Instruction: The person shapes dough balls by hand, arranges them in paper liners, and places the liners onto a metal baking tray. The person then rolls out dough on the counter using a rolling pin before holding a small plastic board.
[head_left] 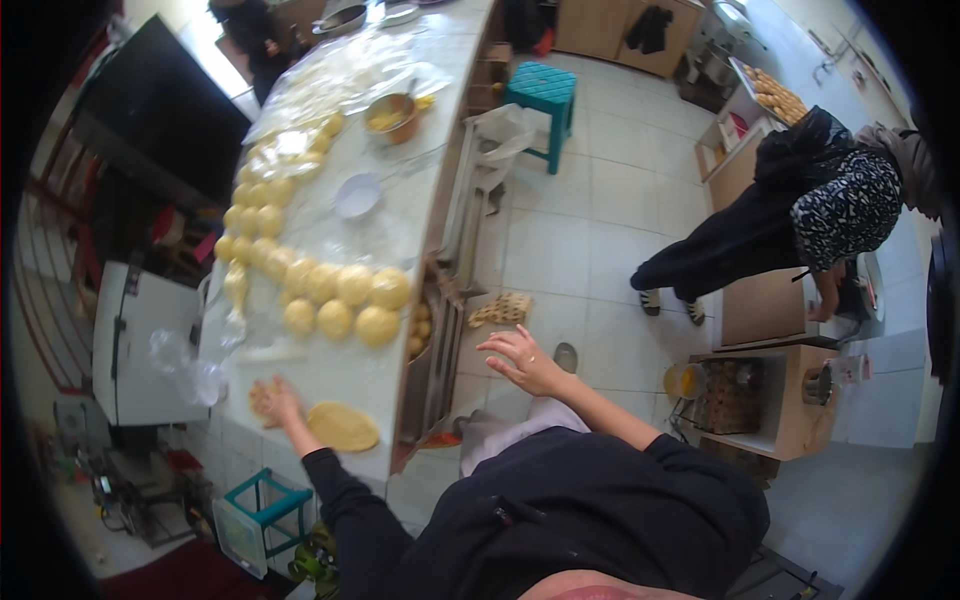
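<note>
My left hand (277, 402) lies palm down with fingers spread on a small yellow dough piece (256, 400), mostly hidden under it. Beside that hand, nearer me, is a flattened oval of dough (343, 427) on the white table. My right hand (525, 362) is raised past the table's right edge, fingers apart, holding nothing. Beyond my left hand lies a pale rod (270, 354), possibly a rolling pin. Several round dough balls (354, 285) sit in rows farther up, and a line of them runs toward the far end, partly under clear plastic sheeting (310, 85).
A bowl (391, 118) with yellow contents and a small white bowl (358, 196) stand on the table (400, 190). A teal stool (541, 90) is beyond its right side. At the right, another person (790, 215) bends over a counter. A tray of browned pieces (775, 95) is behind them.
</note>
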